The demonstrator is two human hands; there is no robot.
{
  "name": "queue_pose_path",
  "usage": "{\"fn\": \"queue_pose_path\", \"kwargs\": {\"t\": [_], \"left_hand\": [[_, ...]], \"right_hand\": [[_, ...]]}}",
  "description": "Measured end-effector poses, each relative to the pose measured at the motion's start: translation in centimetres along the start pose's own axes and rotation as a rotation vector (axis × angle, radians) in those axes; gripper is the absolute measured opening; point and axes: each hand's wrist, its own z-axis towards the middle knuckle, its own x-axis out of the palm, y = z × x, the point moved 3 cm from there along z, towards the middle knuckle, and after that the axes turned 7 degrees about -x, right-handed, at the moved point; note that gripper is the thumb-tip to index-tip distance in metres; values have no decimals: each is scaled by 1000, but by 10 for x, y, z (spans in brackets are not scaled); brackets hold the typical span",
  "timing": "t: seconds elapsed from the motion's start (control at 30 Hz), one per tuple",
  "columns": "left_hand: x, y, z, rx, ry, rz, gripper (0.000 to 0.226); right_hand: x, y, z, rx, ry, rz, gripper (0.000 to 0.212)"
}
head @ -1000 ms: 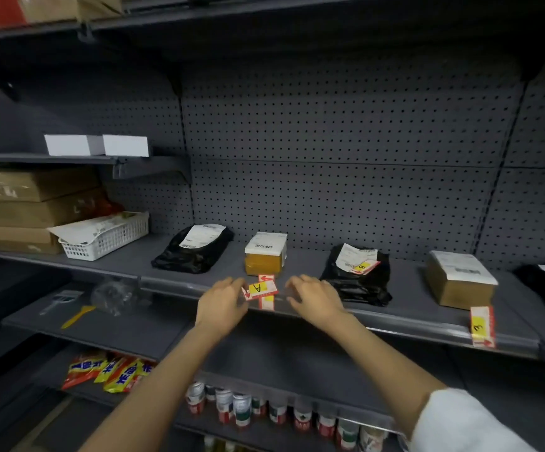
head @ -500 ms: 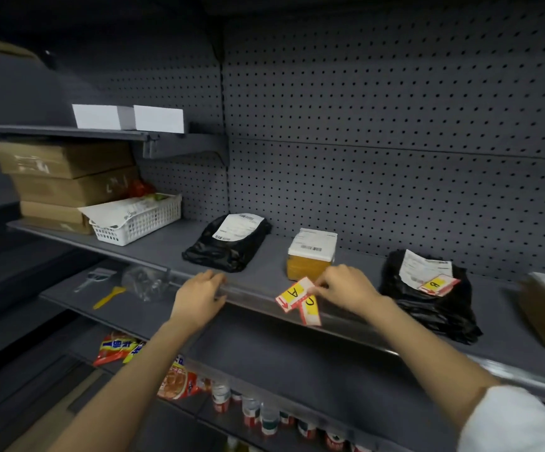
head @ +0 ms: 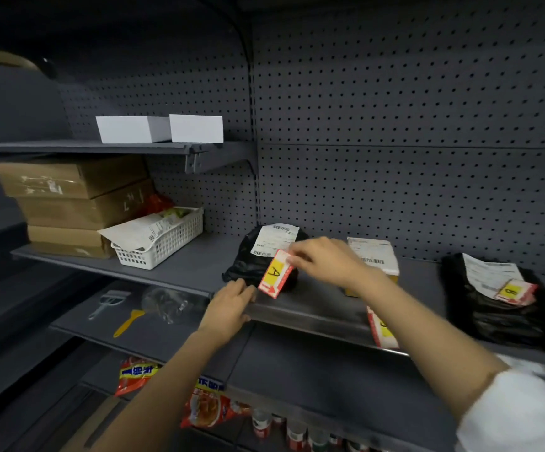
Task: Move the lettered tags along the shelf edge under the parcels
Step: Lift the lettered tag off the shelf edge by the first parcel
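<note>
My right hand (head: 324, 261) pinches the top of a red-and-white tag marked A (head: 275, 274), held just above the shelf edge (head: 310, 316) in front of a black bag parcel (head: 248, 265). My left hand (head: 230, 303) rests with fingers curled on the shelf edge just left of that tag. A second tag (head: 382, 327) hangs on the edge under a small yellow box parcel (head: 375, 256), partly hidden by my right forearm. A tag marked B (head: 514, 291) lies on another black bag parcel (head: 499, 305) to the right.
A white basket (head: 163, 243) and stacked cardboard boxes (head: 72, 203) stand on the left of the same shelf. The lower shelf holds a peeler (head: 106, 303), a yellow scraper (head: 127, 322) and a clear bag (head: 166, 303). Snack packs and cans sit below.
My right hand has carried the A tag leftward off the shelf edge, from under the yellow box to in front of the left black bag. The other tag stayed on the edge. The view turned left.
</note>
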Motion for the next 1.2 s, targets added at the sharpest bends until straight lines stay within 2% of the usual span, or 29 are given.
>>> {"fn": "queue_pose_path", "kwargs": {"t": [0.13,0.43,0.6,0.7,0.83,0.93,1.13,1.2], "left_hand": [[12,8,4,47,-51,16,51],[17,17,-4,163,-151,-94,26],[21,26,-19,172,-172,-187,17],[16,28,-22,191,-159,-156,19],[-8,22,-19,308,-208,-119,26],[-25,-7,-14,399,-262,-154,26],[-36,-103,-7,562,-267,-265,29],[-33,-129,-9,600,-245,-302,30]], "right_hand": [[32,14,18,28,8,-44,22],[52,15,16,175,-61,-106,22],[67,32,21,140,-2,-151,25],[83,43,23,91,69,-185,25],[72,40,13,119,16,-217,30],[45,16,-14,229,-42,-228,36],[9,-26,-112,544,28,-196,41],[7,-31,-138,599,84,-153,36]]}}
